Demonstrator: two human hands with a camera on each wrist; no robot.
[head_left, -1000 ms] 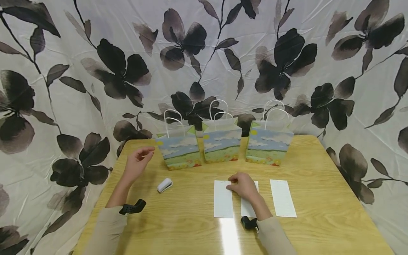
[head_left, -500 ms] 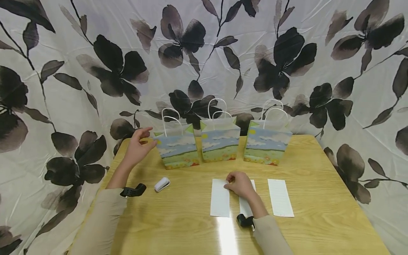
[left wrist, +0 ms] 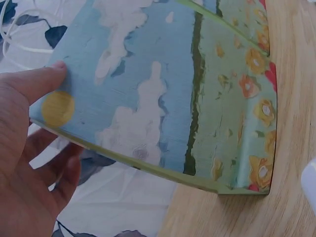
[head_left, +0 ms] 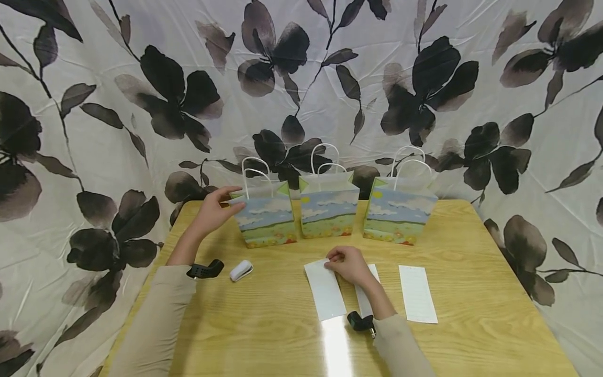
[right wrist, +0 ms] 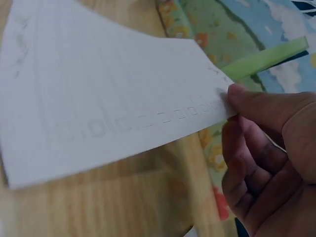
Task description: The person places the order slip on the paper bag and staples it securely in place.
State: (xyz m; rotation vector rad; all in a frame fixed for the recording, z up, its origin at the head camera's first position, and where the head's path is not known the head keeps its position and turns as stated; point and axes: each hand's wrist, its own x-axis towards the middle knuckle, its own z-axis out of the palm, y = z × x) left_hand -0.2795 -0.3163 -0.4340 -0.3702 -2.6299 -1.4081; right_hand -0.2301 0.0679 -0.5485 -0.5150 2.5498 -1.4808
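Three paper gift bags with a painted sky and meadow stand upright along the back of the table. My left hand (head_left: 218,211) is at the upper left edge of the left paper bag (head_left: 265,220). In the left wrist view its thumb lies on the bag's front near the yellow sun, with the other fingers behind the edge. My right hand (head_left: 349,266) pinches the top right corner of a white paper slip (head_left: 326,293) between thumb and fingers. Faint printed marks show on the slip (right wrist: 113,94) in the right wrist view, where it bends and tilts.
A small white stapler (head_left: 242,270) lies left of the slips. My right forearm partly covers a second slip (head_left: 365,301); a third slip (head_left: 418,294) lies further right. The middle bag (head_left: 328,212) and right bag (head_left: 398,217) stand before a floral cloth (head_left: 348,115).
My left hand has moved up and right to the left bag's edge. Pinched by my right hand, the left slip has lifted at its top and turned askew.
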